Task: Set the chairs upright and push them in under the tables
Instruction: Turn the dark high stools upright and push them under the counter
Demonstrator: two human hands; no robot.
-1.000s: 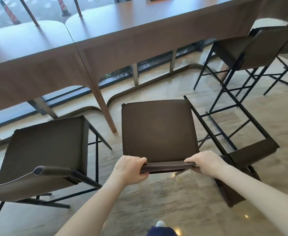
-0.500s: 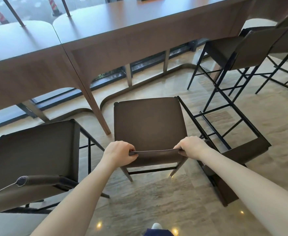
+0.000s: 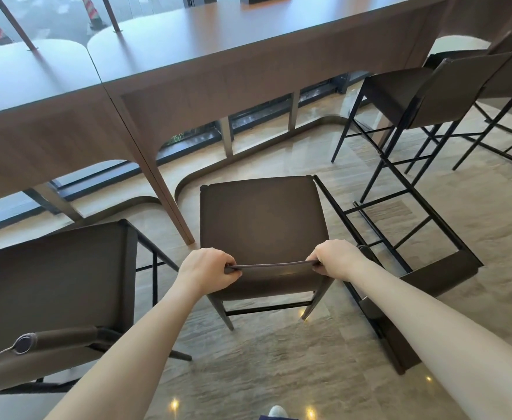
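Head view. Polished stone-look floor (image 3: pixel 279 374) with spot reflections; long brown counter tables (image 3: pixel 248 56) run along a glazed window wall, red-and-white striped posts visible outside.

Change against the earlier frames: the held bar chair (image 3: pixel 262 225) now sits further from the camera and nearer the table line — its rear legs and lower crossbar show in full below the backrest, where a second ago only the seat was seen. Both arms are stretched out more.

Hands: left hand (image 3: pixel 207 269) and right hand (image 3: pixel 335 260) are apart, each clamped on one end of the backrest's top edge, fingers curled over it.

Orientation: chair upright on its legs, seat front facing the table, backrest toward the person; seat front edge just beside the table leg (image 3: pixel 169 204), not yet under the top.

Other chairs: one upright at lower left (image 3: pixel 54 286), seat turned to the right. One fallen chair (image 3: pixel 400 244) lies on its side on the floor at right — long axis running from the table toward the near right, touching or just beside the held chair's right side. Two more high chairs (image 3: pixel 415 95) stand upright at upper right, near the table end.
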